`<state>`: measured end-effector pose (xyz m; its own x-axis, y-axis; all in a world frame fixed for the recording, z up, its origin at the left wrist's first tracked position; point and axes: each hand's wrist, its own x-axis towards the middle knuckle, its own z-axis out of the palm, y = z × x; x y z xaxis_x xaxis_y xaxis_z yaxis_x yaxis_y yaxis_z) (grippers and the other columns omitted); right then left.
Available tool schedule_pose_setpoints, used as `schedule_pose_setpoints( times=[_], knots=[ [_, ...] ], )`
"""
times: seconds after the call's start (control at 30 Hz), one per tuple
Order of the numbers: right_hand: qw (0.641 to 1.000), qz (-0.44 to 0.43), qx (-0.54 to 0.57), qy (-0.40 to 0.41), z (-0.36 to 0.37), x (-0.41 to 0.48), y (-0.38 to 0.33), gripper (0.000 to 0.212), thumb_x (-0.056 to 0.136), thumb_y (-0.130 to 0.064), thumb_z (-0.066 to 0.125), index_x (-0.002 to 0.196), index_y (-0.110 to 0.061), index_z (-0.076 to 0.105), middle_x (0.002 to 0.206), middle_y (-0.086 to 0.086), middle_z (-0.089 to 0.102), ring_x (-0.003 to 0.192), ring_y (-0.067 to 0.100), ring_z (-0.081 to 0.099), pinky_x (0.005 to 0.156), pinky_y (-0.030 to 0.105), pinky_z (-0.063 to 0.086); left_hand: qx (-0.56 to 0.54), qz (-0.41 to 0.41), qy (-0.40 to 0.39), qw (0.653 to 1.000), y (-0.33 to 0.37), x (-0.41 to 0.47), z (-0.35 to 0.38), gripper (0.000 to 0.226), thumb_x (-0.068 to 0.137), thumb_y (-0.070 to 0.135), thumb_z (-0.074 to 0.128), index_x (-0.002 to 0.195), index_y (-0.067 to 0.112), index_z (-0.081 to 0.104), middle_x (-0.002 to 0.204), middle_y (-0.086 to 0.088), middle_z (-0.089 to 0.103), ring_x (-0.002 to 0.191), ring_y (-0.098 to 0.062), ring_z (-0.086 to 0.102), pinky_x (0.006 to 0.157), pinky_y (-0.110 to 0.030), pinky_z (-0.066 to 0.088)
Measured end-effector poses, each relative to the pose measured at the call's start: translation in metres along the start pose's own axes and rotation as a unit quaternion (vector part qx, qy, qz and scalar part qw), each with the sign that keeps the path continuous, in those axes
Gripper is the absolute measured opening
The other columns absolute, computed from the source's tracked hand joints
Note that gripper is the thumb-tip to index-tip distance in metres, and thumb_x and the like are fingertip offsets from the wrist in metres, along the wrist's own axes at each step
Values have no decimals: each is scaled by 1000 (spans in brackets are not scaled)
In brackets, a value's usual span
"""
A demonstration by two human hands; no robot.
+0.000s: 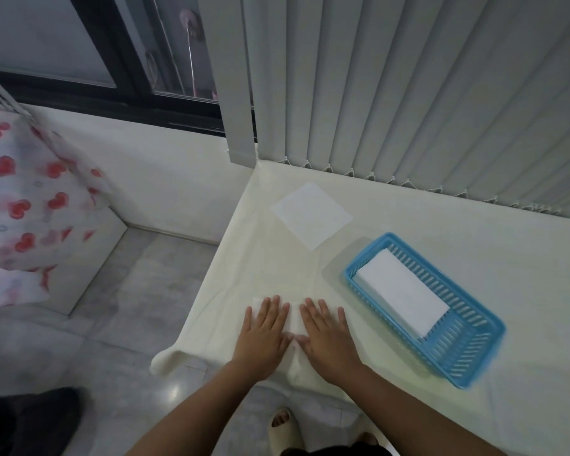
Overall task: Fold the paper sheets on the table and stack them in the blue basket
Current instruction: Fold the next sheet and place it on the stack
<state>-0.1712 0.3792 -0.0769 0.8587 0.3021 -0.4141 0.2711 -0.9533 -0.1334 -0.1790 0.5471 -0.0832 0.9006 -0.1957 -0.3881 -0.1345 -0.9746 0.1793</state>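
At the near edge of the counter (pixel 441 225), the left hand (pixel 264 334) and right hand (pixel 326 334) lie flat side by side, fingers straight, pressing on a white paper sheet (pixel 293 319); neither grasps anything. A second sheet (pixel 311 216) lies unfolded nearer the blinds (pixel 408 93). White folded sheets (pixel 402 297) sit stacked inside the blue basket (pixel 458 343), to the right of both hands.

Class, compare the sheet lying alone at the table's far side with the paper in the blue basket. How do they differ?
The far sheet looks squarish; the basket paper is a narrower rectangle. The far sheet lies on the tablecloth; the basket paper sits inside the blue basket. Both are white and flat.
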Motion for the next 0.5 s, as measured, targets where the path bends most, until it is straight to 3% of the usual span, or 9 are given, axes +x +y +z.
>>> schedule_pose_setpoints(
  times=[0.03,0.1,0.23,0.3,0.33,0.37,0.43,0.5],
  knots=[
    [1000,16,-8,2,5,-1,3,81,92,-59,-7,147,-16,34,156,3,31,144,25,30,117,46,5,10,-17,-2,1000,0,0,2,68,96,55,2,146,18,30,154,-5,21,142,-24,29,110,-47,28],
    [999,42,6,1,13,-3,9,75,95,-59,6,139,-16,48,145,3,49,133,24,47,109,48,16,3,-14,2,1000,-4,-3,9,68,95,57,3,148,17,20,156,-4,18,143,-27,17,111,-49,21],
    [999,47,22,-10,17,-11,23,72,94,-61,17,140,-15,47,146,2,49,135,24,45,110,49,5,3,-33,10,999,-4,-3,6,72,95,59,4,144,15,32,152,-5,35,139,-21,26,115,-52,19],
    [999,46,10,4,16,-14,26,69,92,-61,27,138,-14,50,144,1,51,133,24,47,110,49,3,12,-9,12,1000,-2,-4,1,77,88,62,-8,148,16,5,157,0,0,143,-19,-1,118,-47,0],
    [999,52,7,4,18,-14,26,70,89,-61,31,137,-14,51,143,1,53,132,25,48,110,50,2,11,-14,3,1000,0,-4,-2,78,86,63,-9,148,16,-3,155,2,-9,144,-17,-8,118,-48,-2],
    [998,60,7,7,17,-15,26,71,88,-61,33,135,-13,53,142,1,54,132,25,49,111,50,-1,8,-23,16,1000,2,-1,-4,76,89,60,-2,150,15,6,157,0,0,147,-17,3,118,-50,7],
    [997,77,5,6,12,-16,25,73,88,-61,29,138,-13,49,146,2,49,136,28,43,111,50,-12,6,-37,57,998,5,4,-14,62,91,50,21,138,18,45,144,-4,50,131,-22,50,107,-48,37],
    [998,70,6,0,5,-18,26,78,88,-60,15,150,-14,24,160,3,21,148,29,17,106,49,-25,8,-22,77,997,5,12,-23,45,91,42,37,128,21,52,125,0,61,115,-22,56,98,-39,43]
  ],
)
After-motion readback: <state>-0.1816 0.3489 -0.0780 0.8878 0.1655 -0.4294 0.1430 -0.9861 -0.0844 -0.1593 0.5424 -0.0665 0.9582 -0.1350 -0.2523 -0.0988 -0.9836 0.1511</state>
